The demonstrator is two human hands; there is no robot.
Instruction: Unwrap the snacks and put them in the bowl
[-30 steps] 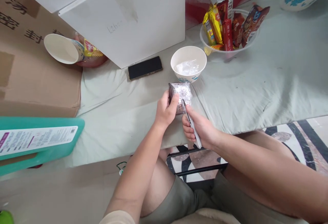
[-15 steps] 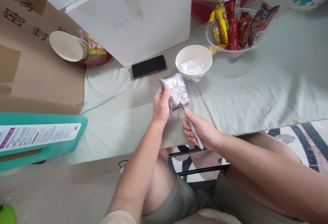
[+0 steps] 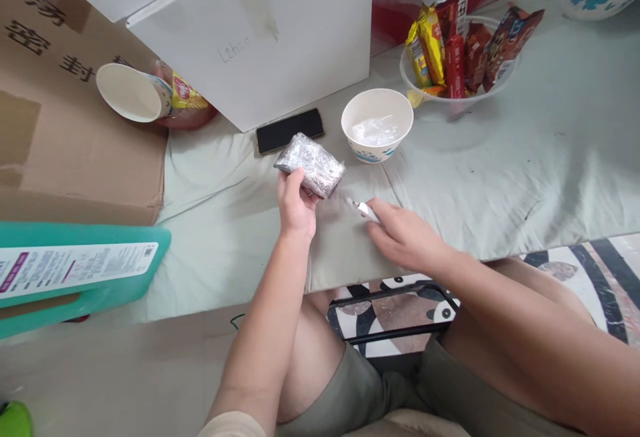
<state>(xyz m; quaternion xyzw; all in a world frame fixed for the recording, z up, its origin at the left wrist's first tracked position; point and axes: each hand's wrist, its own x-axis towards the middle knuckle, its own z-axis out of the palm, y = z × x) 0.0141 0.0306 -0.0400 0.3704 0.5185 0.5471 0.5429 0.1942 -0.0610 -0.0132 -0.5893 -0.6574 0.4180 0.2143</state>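
Note:
My left hand point(image 3: 299, 207) grips a flat packet point(image 3: 313, 165) in crinkled, shiny clear wrap, tilted above the cloth in front of the phone point(image 3: 291, 131). To its right, my right hand point(image 3: 403, 233) is closed on a slim white tool point(image 3: 367, 211) with a small metal tip. The tip points at the packet's lower right corner but stands apart from it; a small blurred bit of something shows near the tip. Behind the hands, a paper bowl point(image 3: 379, 107) holds crumpled clear plastic.
A clear plastic bowl point(image 3: 480, 107) of wrapped snacks stands at the back right. White boxes point(image 3: 300, 43) rise behind the phone. A cardboard box point(image 3: 100, 163) and a green labelled container point(image 3: 160, 240) are at the left. The cloth's front edge lies above my knees.
The packet in my left hand has moved left and turned, now partly in front of the phone. My right hand has drawn the tool off the packet and turned palm down.

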